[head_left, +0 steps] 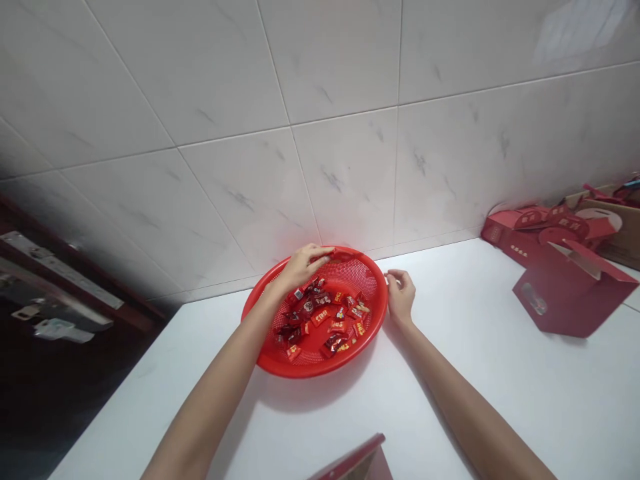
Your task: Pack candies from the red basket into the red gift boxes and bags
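Note:
A round red plastic basket (310,370) stands on the white table against the tiled wall. Inside it lie several red and dark-red wrapped candies (321,317). My left hand (303,265) reaches over the basket's left side, fingers stretched toward the far rim and thumb apart. A red bit shows at its fingertips; I cannot tell whether that is the rim or a wrapper. Just outside the right rim, my right hand (401,293) is closed with curled fingers. A small whitish spot shows at its fingertips, and what it pinches is unclear.
A dark-red paper box (570,293) stands at right, in front of more red boxes (520,233) and a cardboard carton (623,233). Another red box (355,463) juts in at the bottom edge. Dark furniture with metal fittings (55,293) is beyond the table's left edge.

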Tool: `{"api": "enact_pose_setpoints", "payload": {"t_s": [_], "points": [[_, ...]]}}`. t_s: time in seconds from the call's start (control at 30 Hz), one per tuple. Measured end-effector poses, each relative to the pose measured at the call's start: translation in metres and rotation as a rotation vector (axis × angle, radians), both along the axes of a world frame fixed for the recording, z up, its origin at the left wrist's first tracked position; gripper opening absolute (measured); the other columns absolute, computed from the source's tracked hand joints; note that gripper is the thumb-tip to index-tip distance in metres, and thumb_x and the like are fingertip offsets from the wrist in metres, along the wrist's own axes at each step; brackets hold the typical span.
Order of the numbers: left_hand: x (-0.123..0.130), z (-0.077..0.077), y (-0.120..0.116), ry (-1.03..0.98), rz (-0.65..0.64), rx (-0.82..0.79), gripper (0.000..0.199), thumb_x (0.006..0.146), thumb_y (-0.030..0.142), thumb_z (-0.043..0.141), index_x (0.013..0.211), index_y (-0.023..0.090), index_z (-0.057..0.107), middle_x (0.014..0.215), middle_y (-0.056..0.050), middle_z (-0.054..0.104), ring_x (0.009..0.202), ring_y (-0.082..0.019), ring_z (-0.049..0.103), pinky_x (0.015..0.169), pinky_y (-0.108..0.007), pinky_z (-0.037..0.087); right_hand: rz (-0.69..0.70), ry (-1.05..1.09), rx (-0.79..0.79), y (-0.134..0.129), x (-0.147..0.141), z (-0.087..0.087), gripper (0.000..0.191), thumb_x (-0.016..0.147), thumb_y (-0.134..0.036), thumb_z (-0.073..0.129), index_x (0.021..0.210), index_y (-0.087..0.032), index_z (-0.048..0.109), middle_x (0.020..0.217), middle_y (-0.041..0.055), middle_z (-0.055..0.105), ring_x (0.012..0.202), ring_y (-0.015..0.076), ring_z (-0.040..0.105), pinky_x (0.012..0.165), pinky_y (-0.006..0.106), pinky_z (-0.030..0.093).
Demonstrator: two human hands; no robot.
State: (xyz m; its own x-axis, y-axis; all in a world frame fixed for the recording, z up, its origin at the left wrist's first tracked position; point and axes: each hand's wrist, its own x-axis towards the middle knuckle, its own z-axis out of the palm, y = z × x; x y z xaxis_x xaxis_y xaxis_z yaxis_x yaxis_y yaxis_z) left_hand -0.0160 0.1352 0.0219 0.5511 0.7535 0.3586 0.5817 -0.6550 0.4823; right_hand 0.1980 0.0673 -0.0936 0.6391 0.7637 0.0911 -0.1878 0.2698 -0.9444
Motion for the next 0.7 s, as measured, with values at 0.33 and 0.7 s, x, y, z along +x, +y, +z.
{"api": "enact_pose_setpoints", "payload": {"t_s": [0.33, 0.7], "points": [[-0.009, -0.010, -0.023, -0.186, -0.083, 0.169, 0.024, 0.091, 0.024, 0.061, 0.107, 0.024, 0.078, 0.128, -0.009, 0.065, 0.119, -0.024, 0.062, 0.102, -0.040, 0.052, 0.472, -0.291, 0.094, 0.009, -0.016, 0.082, 0.037, 0.075, -0.047, 0.074, 0.101, -0.022, 0.066, 0.101, 0.0070, 0.075, 0.092, 0.0219, 0.067, 0.083, 0.037, 0.053], [-0.040, 0.007, -0.020, -0.381, 0.141, -0.101, 0.039, 0.080, 0.045, 0.068, 0.106, 0.016, 0.076, 0.113, -0.012, 0.074, 0.102, -0.025, 0.070, 0.097, -0.042, 0.055, 0.728, 0.126, 0.018, 0.015, -0.026, 0.085, 0.043, 0.049, -0.027, 0.089, 0.086, -0.017, 0.071, 0.083, 0.0048, 0.076, 0.073, 0.0194, 0.070, 0.070, 0.033, 0.057]]}}
